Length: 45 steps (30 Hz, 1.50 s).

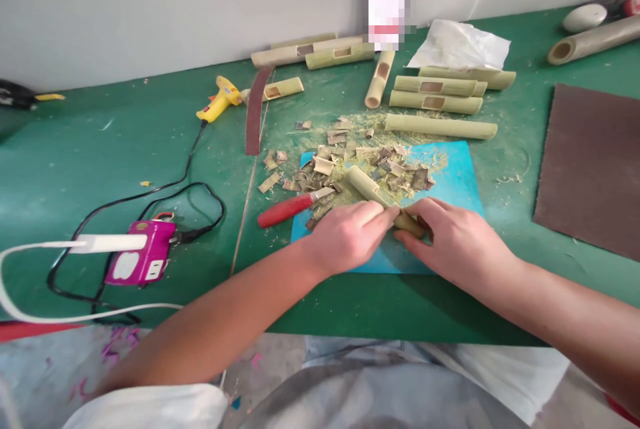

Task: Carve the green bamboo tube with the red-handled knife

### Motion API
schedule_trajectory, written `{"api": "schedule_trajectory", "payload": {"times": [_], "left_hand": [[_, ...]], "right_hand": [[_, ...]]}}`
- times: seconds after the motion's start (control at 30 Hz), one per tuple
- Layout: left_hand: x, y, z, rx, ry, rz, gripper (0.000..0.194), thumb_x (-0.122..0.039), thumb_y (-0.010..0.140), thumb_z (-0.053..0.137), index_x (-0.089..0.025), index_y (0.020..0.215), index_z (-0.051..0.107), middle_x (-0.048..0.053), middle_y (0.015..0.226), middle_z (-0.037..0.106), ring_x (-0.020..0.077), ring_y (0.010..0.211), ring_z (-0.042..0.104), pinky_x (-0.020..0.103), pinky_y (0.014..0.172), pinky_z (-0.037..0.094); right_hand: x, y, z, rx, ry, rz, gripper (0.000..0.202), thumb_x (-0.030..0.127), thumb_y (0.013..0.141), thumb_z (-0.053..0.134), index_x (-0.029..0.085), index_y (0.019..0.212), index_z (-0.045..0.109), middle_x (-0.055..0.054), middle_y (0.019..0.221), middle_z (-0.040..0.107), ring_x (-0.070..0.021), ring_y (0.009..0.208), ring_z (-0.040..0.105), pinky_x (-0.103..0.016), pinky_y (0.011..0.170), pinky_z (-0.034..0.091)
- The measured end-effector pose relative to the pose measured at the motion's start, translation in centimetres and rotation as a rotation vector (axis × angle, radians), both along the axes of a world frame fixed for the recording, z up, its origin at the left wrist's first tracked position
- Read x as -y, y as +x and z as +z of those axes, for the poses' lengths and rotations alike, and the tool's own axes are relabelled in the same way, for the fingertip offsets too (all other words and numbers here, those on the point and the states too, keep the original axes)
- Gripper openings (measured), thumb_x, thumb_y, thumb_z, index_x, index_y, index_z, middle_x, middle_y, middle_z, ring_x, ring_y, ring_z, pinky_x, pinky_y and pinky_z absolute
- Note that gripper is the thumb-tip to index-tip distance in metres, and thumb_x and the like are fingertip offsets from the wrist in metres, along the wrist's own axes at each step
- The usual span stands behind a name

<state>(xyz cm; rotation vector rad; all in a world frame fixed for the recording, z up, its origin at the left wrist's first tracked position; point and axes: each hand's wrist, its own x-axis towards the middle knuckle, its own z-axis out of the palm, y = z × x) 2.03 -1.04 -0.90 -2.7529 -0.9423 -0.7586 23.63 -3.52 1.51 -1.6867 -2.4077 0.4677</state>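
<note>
A pale bamboo tube [364,181] with a cut-out in its side lies slanted between my hands, over a blue sheet [453,169]. My left hand [350,236] is closed on it, fingertips at the cut-out; whether they also pinch something small is hidden. My right hand [457,239] grips the near end between thumb and fingers. Left of the tube lies a knife with a red handle [286,210], its short blade pointing right. Bamboo chips [325,166] and pale dust are heaped behind and beside the tube.
Notched bamboo tubes [435,104] lie at the back, with white paper [457,44] on some. A brown sandpaper strip [257,112] and a yellow glue gun [220,99] are at left. The glue gun's cord runs to a purple power adapter [137,252]. A dark brown sheet [593,169] lies right.
</note>
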Motion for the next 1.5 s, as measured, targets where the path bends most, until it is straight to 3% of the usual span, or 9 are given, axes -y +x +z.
{"api": "schedule_trajectory", "payload": {"times": [0.5, 0.63, 0.77, 0.9, 1.03, 1.17, 1.3, 1.4, 1.5], "left_hand": [[0.2, 0.0, 0.3, -0.022, -0.041, -0.005, 0.028, -0.02, 0.104, 0.043, -0.011, 0.118, 0.066, 0.005, 0.083, 0.069, 0.0146, 0.072, 0.067, 0.025, 0.064, 0.056], [0.5, 0.2, 0.3, -0.028, -0.017, 0.116, 0.029, -0.016, 0.104, 0.041, -0.007, 0.117, 0.066, 0.007, 0.08, 0.067, 0.0159, 0.073, 0.068, 0.025, 0.065, 0.056], [0.4, 0.2, 0.1, -0.027, -0.033, -0.029, 0.03, -0.018, 0.104, 0.043, -0.01, 0.122, 0.065, 0.005, 0.079, 0.067, 0.0149, 0.072, 0.067, 0.024, 0.064, 0.055], [0.1, -0.1, 0.0, -0.048, -0.061, 0.111, 0.033, -0.016, 0.104, 0.038, -0.006, 0.121, 0.065, 0.01, 0.086, 0.069, 0.0185, 0.081, 0.07, 0.029, 0.074, 0.059], [0.3, 0.0, 0.0, -0.026, -0.079, -0.049, 0.031, -0.019, 0.104, 0.041, -0.01, 0.123, 0.065, 0.006, 0.083, 0.069, 0.0153, 0.073, 0.068, 0.024, 0.065, 0.057], [0.3, 0.0, 0.3, -0.027, -0.04, 0.091, 0.031, -0.016, 0.103, 0.041, -0.006, 0.119, 0.065, 0.009, 0.083, 0.068, 0.0172, 0.077, 0.068, 0.027, 0.071, 0.058], [0.3, -0.1, 0.2, -0.013, -0.076, -0.07, 0.028, -0.019, 0.103, 0.045, -0.011, 0.12, 0.066, 0.005, 0.081, 0.068, 0.0148, 0.072, 0.067, 0.024, 0.064, 0.055], [-0.1, -0.4, 0.0, 0.017, -0.057, 0.134, 0.029, -0.018, 0.104, 0.042, -0.01, 0.114, 0.067, 0.007, 0.081, 0.067, 0.0159, 0.077, 0.068, 0.026, 0.069, 0.057], [-0.6, -0.7, -0.2, -0.003, -0.044, 0.068, 0.029, -0.019, 0.104, 0.042, -0.01, 0.118, 0.066, 0.007, 0.083, 0.069, 0.0151, 0.076, 0.068, 0.025, 0.067, 0.056]], "right_hand": [[0.2, 0.0, 0.1, 0.09, 0.101, 0.013, 0.014, 0.035, 0.084, 0.064, 0.021, 0.082, 0.06, -0.004, 0.078, 0.07, -0.0186, 0.066, 0.062, -0.03, 0.056, 0.032], [0.3, -0.1, 0.1, 0.103, 0.09, 0.007, 0.015, 0.035, 0.084, 0.065, 0.021, 0.084, 0.06, -0.004, 0.08, 0.071, -0.0185, 0.066, 0.062, -0.029, 0.056, 0.031], [0.2, -0.2, 0.2, 0.119, 0.074, 0.002, 0.016, 0.035, 0.085, 0.065, 0.021, 0.082, 0.06, -0.004, 0.078, 0.07, -0.0182, 0.066, 0.062, -0.029, 0.056, 0.03], [0.2, -0.1, 0.2, 0.118, 0.078, 0.013, 0.017, 0.036, 0.087, 0.062, 0.02, 0.084, 0.061, -0.004, 0.08, 0.07, -0.0181, 0.066, 0.061, -0.03, 0.055, 0.029], [0.3, 0.0, 0.1, 0.117, 0.103, 0.031, 0.016, 0.035, 0.089, 0.058, 0.02, 0.083, 0.061, -0.005, 0.079, 0.07, -0.0182, 0.065, 0.061, -0.031, 0.055, 0.029], [0.4, 0.0, 0.0, 0.112, 0.117, 0.032, 0.016, 0.035, 0.088, 0.06, 0.019, 0.085, 0.062, -0.005, 0.08, 0.07, -0.0177, 0.064, 0.06, -0.031, 0.055, 0.028], [0.4, -0.1, 0.1, 0.14, 0.124, 0.053, 0.016, 0.033, 0.088, 0.06, 0.019, 0.082, 0.062, -0.004, 0.076, 0.068, -0.0179, 0.064, 0.061, -0.031, 0.054, 0.028], [0.4, -0.1, 0.2, 0.146, 0.137, 0.055, 0.018, 0.035, 0.089, 0.06, 0.018, 0.084, 0.063, -0.004, 0.078, 0.07, -0.0181, 0.064, 0.061, -0.031, 0.054, 0.029], [0.4, -0.1, 0.2, 0.148, 0.139, 0.064, 0.017, 0.035, 0.088, 0.061, 0.018, 0.084, 0.062, -0.004, 0.077, 0.069, -0.0179, 0.064, 0.061, -0.031, 0.054, 0.028]]}}
